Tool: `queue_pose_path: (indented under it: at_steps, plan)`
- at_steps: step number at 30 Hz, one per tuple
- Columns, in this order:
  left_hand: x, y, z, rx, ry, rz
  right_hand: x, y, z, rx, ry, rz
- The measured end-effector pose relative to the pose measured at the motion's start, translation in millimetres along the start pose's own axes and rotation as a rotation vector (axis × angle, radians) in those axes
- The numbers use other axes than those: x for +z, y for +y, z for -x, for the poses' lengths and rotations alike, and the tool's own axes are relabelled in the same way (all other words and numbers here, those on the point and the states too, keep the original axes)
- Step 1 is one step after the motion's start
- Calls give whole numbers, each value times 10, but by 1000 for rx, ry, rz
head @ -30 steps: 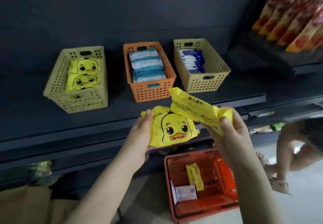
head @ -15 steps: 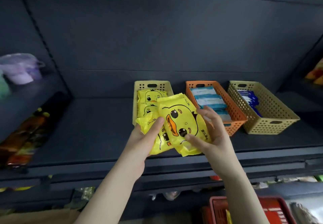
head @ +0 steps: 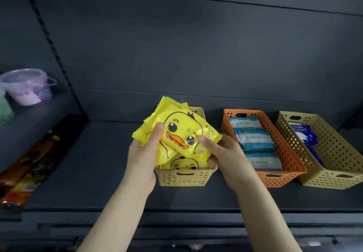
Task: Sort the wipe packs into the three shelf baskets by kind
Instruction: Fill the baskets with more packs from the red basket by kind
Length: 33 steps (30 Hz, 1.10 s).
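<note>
The left hand's [head: 142,157] fingers [head: 158,132] are curled, thumb pressed on the face of the front duck pack [head: 184,130], with a second duck pack [head: 146,135] fanned out behind it in the same grip. The right hand's [head: 227,153] fingers [head: 205,140] pinch the front pack's right edge. Both yellow packs hang tilted just over the left basket [head: 184,177], where more duck packs [head: 182,164] already lie stacked near the rim. To the right stand the orange basket [head: 275,177] with teal-and-white packs [head: 253,137] and, farthest right, another yellow basket [head: 334,179] with blue packs [head: 302,134], all on the dark shelf [head: 78,163]. The likely trouble is in the release: the wrappers look slick and the two packs overlap loosely, so letting go unevenly could send one sliding off the full stack, over the low near wall and off the shelf. Pushing down hard to seat them could also nudge the light basket toward the orange one. At far left sit a plastic tub [head: 25,86] and snack bags [head: 29,163].
</note>
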State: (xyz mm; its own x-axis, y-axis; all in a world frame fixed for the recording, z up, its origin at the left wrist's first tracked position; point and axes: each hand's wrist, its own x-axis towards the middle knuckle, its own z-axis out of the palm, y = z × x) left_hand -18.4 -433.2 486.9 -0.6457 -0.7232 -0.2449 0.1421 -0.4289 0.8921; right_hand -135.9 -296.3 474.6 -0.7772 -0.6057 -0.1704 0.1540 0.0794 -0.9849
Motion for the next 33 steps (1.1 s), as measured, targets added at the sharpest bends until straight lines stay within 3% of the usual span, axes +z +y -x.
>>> queue_pose_path:
  at_steps: [2,5,10,15,19,27,33]
  plan:
    - [81,26,-124,35,33,10,48,-1,-149,53,-31,-152]
    - [124,27,-306,92,103,-1,101,-46,-339,-44,36,-248]
    - [42,17,-555,103,117,-106,50,-125,-558,-185,129,-155]
    - [-367,17,-816,52,264,-113,-161,-70,-765,-158,258,-42]
    - [-592,90,-1038,27,288,-110,-137,32,-987,-125,360,129]
    - [-655,154,-1347,-37,215,-104,217,178,-1715,-92,312,468]
    - [-653,183,-1426,-84,160,-85,232,232,-1966,-78,378,1039]
